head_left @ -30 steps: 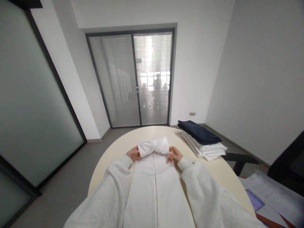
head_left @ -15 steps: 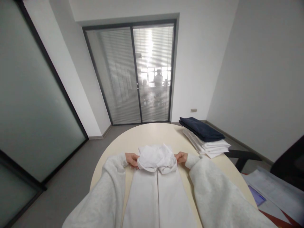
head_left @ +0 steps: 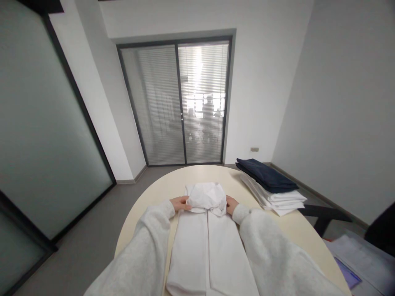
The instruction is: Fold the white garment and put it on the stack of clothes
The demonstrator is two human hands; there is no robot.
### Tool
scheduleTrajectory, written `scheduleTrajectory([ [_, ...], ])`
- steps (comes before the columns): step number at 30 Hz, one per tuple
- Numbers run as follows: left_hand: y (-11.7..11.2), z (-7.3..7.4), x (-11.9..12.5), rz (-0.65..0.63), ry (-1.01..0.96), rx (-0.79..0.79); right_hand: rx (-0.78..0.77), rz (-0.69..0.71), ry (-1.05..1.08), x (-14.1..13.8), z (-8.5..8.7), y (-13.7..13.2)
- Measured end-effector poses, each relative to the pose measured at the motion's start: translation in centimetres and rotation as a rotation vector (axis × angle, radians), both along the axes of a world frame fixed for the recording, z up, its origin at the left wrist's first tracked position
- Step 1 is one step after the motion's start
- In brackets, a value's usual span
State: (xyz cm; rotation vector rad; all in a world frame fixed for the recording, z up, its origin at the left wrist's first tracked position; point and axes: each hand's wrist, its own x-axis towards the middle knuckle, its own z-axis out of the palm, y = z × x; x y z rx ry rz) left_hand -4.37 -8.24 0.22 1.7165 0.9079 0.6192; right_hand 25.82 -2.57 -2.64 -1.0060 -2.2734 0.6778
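Observation:
A long white garment (head_left: 212,250) lies on the round cream table (head_left: 173,179), reaching toward me with a seam or edge running down its middle. Its far end is gathered into a rumpled, rounded bundle, a hood or collar perhaps; I cannot tell which. My left hand (head_left: 180,203) grips the left side of that bundle, fingers closed at the cloth's edge. On the opposite side my right hand (head_left: 232,204) holds the bundle too, its fingertips partly hidden by the fabric. Light grey fleecy sleeves cover both my arms.
Folded dark navy cloth (head_left: 267,176) rests on a stack of folded white cloth (head_left: 271,199) at the table's right edge. Beyond it stand a black chair (head_left: 327,213) and papers (head_left: 364,255) with a purple item (head_left: 348,273). A glass partition with blinds (head_left: 203,102) faces me.
Both hands have drawn slightly closer together with the garment's far end, which is now more compact and rounded. The camera view has tilted up a little.

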Motion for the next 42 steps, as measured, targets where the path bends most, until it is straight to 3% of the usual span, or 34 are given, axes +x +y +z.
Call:
scheduleTrajectory([
  [5, 4.1, -1.8, 1.6, 0.366, 0.084, 0.393, 0.143, -0.041, -0.021, -1.3, 0.1, 4.1],
  [9, 6.1, -3.0, 1.4, 0.434, 0.053, 0.487, 0.167, -0.003, 0.057, -1.7, -0.3, 6.8],
  [13, 5.8, -2.3, 0.6, 0.395, -0.112, 0.386, 0.049, -0.057, 0.360, -0.9, -1.2, 7.7],
  [16, 4.9, -1.3, 0.1, 0.378, -0.244, 0.264, -0.237, 0.126, 0.560, 0.2, -1.4, 7.2],
  [20, 4.0, -0.7, -1.0, 0.195, -0.270, 0.099, -0.492, 0.268, 0.568, 1.5, 0.0, 6.0],
  [23, 3.8, -0.4, -2.2, 0.136, -0.292, -0.022, -0.587, 0.187, 0.590, 1.6, 1.4, 5.5],
  [25, 3.9, 0.0, -2.6, 0.213, -0.327, -0.081, -0.645, -0.026, 0.682, 1.3, 1.8, 5.6],
  [27, 4.1, 0.2, -2.4, 0.393, -0.287, -0.145, -0.691, -0.265, 0.733, 0.7, 1.7, 5.8],
  [30, 4.8, 0.3, -1.3, 0.650, -0.076, -0.201, -0.723, -0.403, 0.691, -0.3, 1.0, 5.7],
  [32, 5.2, 0.1, -0.4, 0.687, 0.073, -0.223, -0.744, -0.382, 0.600, -0.7, 0.8, 5.4],
  [34, 5.4, -0.3, 0.3, 0.640, 0.154, -0.283, -0.768, -0.339, 0.444, -0.7, 0.9, 5.2],
  [37, 5.7, -1.0, 0.7, 0.567, 0.114, -0.348, -0.748, -0.263, 0.288, -0.8, 1.2, 5.2],
  [40, 5.7, -0.8, 0.7, 0.575, -0.012, -0.326, -0.749, -0.163, 0.392, -1.0, 1.8, 5.3],
  [42, 5.4, 0.4, 0.5, 0.551, -0.122, -0.307, -0.786, -0.057, 0.525, -1.1, 2.5, 5.0],
])
